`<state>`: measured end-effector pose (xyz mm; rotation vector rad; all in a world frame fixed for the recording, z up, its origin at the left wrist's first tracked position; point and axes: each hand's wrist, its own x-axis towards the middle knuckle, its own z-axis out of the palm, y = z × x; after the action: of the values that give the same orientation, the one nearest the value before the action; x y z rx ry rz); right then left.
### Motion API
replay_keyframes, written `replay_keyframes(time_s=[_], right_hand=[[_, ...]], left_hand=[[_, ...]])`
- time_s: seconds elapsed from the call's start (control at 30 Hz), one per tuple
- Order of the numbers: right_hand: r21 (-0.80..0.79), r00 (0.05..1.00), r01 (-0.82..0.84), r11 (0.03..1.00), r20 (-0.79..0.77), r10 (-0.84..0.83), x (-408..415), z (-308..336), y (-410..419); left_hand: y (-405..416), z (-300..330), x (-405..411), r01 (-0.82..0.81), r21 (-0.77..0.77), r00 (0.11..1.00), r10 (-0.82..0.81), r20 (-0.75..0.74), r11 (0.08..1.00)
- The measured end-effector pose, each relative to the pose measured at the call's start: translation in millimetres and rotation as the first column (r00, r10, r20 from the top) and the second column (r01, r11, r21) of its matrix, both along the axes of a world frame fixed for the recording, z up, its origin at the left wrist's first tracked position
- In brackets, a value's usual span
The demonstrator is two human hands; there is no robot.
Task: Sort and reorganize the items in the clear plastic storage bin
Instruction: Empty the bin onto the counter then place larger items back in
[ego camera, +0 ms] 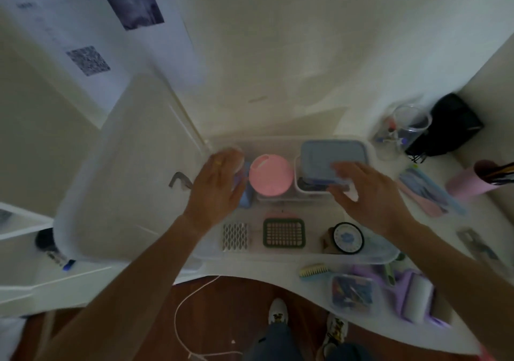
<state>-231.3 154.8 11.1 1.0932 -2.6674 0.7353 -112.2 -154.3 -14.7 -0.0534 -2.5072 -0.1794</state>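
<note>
Here, in the head view, the person stands at a white table (278, 115) with both hands over the clear plastic storage bin (383, 255), which lies on the table straight ahead, its big lid (125, 166) propped just left of it. The left hand (217, 185) hovers with fingers spread and released by the bin's far left corner, next to a blue object (246, 196); whether it touches anything cannot be told through the blur. The right hand (367, 191) is open too, fingers splayed over the near edge of a blue-lidded box (332, 156), grasping nothing yet.

The step appears to be arranging the back row. The next move likely calls for closing on that box, or nudging it against the pink round lid (270, 175).

The bin looks shallow and see-through. A patterned white pad (235, 237), a green grid tray (283, 233) and a round dial timer (347, 237) sit apart along its near side.
</note>
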Motion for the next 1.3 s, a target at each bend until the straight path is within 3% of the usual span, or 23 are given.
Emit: replay_keyframes(time_s=[0.03, 0.1, 0.17, 0.2, 0.27, 0.37, 0.53, 0.63, 0.7, 0.8, 0.93, 0.97, 1.13, 1.3], right_hand=[[0.011, 0.998, 0.011, 1.000, 0.064, -0.012, 7.9, 2.0, 5.3], [0.201, 0.946, 0.018, 0.979, 0.312, -0.081, 13.4, 1.4, 14.6], [0.532, 0.845, -0.116, 0.839, 0.497, -0.199, 10.3, -11.4, 19.2], [0.613, 0.800, -0.190, 0.767, 0.549, -0.241, 10.1, -18.6, 18.6], [0.659, 0.753, -0.275, 0.700, 0.600, -0.271, 9.4, -34.9, 14.1], [0.690, 0.755, -0.273, 0.670, 0.586, -0.295, 8.2, -56.1, 10.2], [0.695, 0.766, -0.227, 0.682, 0.561, -0.316, 10.7, -74.3, 8.6], [0.683, 0.754, -0.239, 0.690, 0.578, -0.312, 9.9, -72.0, 9.3], [0.696, 0.812, -0.201, 0.690, 0.512, -0.281, 12.6, -64.3, 3.5], [0.607, 0.858, -0.130, 0.784, 0.466, -0.218, 16.9, -58.6, -25.2], [0.541, 0.767, -0.270, 0.797, 0.621, -0.162, 15.8, -83.3, -79.3], [0.545, 0.750, -0.298, 0.784, 0.641, -0.160, 14.8, -94.3, -89.0], [0.555, 0.689, -0.328, 0.764, 0.694, -0.209, 14.5, -136.1, -111.6], [0.536, 0.564, -0.271, 0.800, 0.762, -0.319, 11.8, -150.7, -107.9]], left_hand=[[11.5, -0.1, 11.9, 0.064, -0.040, 0.998, -0.064, 0.003, 0.997], [28.7, -8.2, 25.0, 0.147, 0.069, 0.937, -0.161, 0.309, 0.987], [37.0, -22.9, 23.8, 0.005, 0.258, 0.680, -0.193, 0.708, 0.966], [37.7, -31.9, 17.9, -0.046, 0.261, 0.555, -0.192, 0.809, 0.964], [41.7, -46.0, 3.1, -0.060, 0.220, 0.416, -0.176, 0.892, 0.974], [51.8, -66.2, -15.8, -0.103, 0.191, 0.278, -0.156, 0.948, 0.976], [58.0, -102.4, -31.2, -0.083, 0.150, 0.259, -0.124, 0.958, 0.985], [60.7, -109.3, -35.7, -0.121, 0.170, 0.311, -0.126, 0.942, 0.978], [58.5, -109.0, -37.1, -0.136, 0.216, 0.336, -0.161, 0.928, 0.967], [46.4, -100.9, -32.6, -0.191, 0.235, 0.282, -0.176, 0.943, 0.953], [16.1, -101.8, -16.3, -0.079, 0.049, 0.066, -0.044, 0.997, 0.996], [11.1, -102.7, -13.3, -0.018, -0.003, 0.054, 0.004, 0.999, 1.000], [10.1, -102.3, -16.2, 0.109, -0.082, 0.124, 0.068, 0.990, 0.991], [-10.2, -90.5, -9.2, -0.077, 0.070, 0.158, -0.057, 0.986, 0.995]])
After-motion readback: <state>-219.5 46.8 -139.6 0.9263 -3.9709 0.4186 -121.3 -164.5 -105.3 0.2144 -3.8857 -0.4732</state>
